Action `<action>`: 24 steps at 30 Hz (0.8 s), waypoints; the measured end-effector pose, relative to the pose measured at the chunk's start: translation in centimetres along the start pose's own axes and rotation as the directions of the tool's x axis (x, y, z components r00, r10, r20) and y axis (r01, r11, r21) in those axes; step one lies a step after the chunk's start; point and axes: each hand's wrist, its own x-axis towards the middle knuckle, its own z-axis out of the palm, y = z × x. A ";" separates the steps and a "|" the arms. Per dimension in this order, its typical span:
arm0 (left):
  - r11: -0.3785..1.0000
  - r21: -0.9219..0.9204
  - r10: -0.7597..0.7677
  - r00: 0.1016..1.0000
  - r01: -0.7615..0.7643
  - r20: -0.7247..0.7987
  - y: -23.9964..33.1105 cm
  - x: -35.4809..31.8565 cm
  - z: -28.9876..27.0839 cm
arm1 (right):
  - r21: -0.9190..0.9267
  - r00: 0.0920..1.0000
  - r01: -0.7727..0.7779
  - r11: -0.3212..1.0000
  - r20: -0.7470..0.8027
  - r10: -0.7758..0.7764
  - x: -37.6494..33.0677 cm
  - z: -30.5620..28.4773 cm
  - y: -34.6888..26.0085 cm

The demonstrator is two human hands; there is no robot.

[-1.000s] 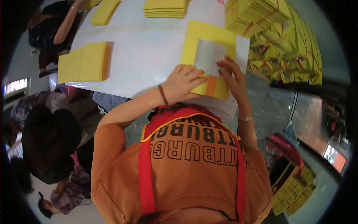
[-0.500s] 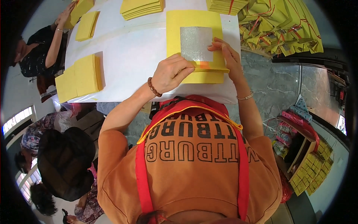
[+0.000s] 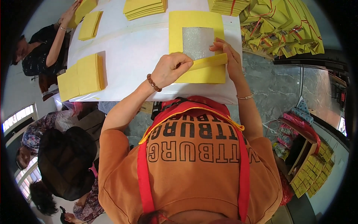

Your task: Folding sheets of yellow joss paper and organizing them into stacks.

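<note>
A yellow paper sheet [image 3: 195,19] with a silver foil rectangle [image 3: 197,39] lies on the white-covered table. Its near part is turned up into a narrow flap [image 3: 209,62] slanting across the foil's lower edge, with more yellow paper [image 3: 205,76] showing below it. My left hand [image 3: 168,69] is closed, its thumb and forefinger pinching the flap's left end. At the flap's other end is my right hand [image 3: 229,58], its fingers loosely bent and apart over the sheet's right edge. The flap's right end meets the inner side of that hand.
Yellow paper stacks stand on the table at left [image 3: 84,76], far left [image 3: 89,25] and back [image 3: 144,8]. A heap of yellow paper tied with red strings [image 3: 279,28] sits beyond the right side. Another person's arm [image 3: 56,44] reaches in at upper left. More people sit at lower left.
The flap has risen and tilted away from me, covering the foil's lower part. My left hand has lifted slightly with it. My right hand has stayed nearly in place.
</note>
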 end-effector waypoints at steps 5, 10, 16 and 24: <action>0.990 -0.104 -0.099 0.995 0.099 0.011 -0.3 -0.3 0.1 | 0.028 0.998 -0.036 0.999 0.047 0.034 -0.2 -0.3 -0.1; 0.932 -0.275 -0.239 0.971 0.237 0.029 -0.6 0.3 -0.2 | -0.024 0.982 0.086 0.996 0.169 -0.081 -0.3 -1.9 1.1; 0.914 -0.327 -0.237 0.970 0.242 0.056 -0.9 0.8 -0.5 | -0.039 0.978 0.041 0.998 0.206 -0.032 -0.1 -2.0 0.5; 0.887 -0.445 -0.076 0.990 0.123 0.123 0.0 0.3 -2.8 | -0.205 0.985 0.076 0.976 0.166 -0.042 -0.4 -1.1 0.4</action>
